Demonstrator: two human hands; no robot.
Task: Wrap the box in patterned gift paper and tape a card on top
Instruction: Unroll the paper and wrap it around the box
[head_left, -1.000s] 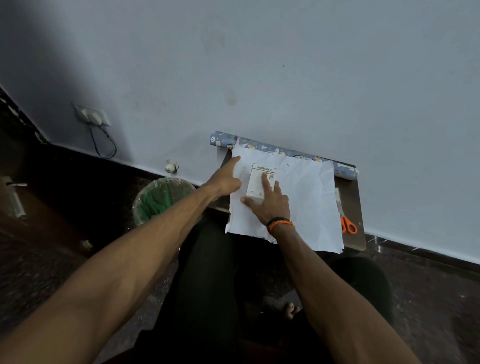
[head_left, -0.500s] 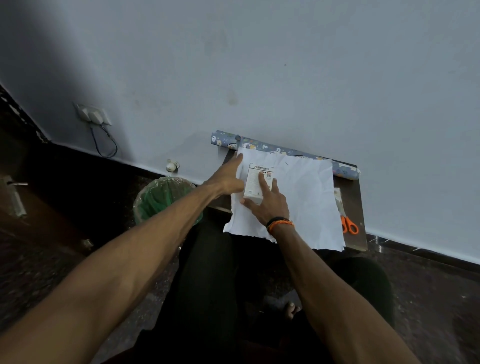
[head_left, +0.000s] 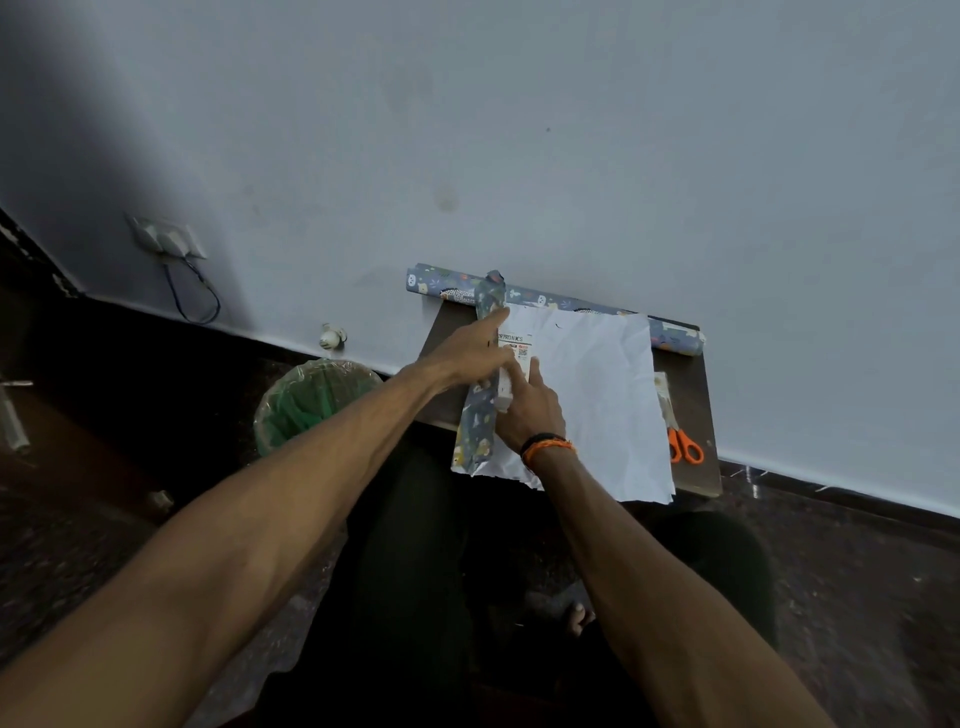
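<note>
On small desk (head_left: 691, 395) against wall: box (head_left: 514, 358) sits at left part of paper (head_left: 597, 400), white side up. Left edge of paper folded up over box side, pattern showing. Left hand (head_left: 467, 358), fingers straight, presses that flap onto box. Right hand (head_left: 530, 410), fingers flat, rests on box from 6 o'clock. Neither grip clamped on anything. Roll (head_left: 571, 304) at 12 o'clock along wall, scissors (head_left: 684, 449) at 3 o'clock just off paper. Bin (head_left: 311, 400) on floor at 9 o'clock.
</note>
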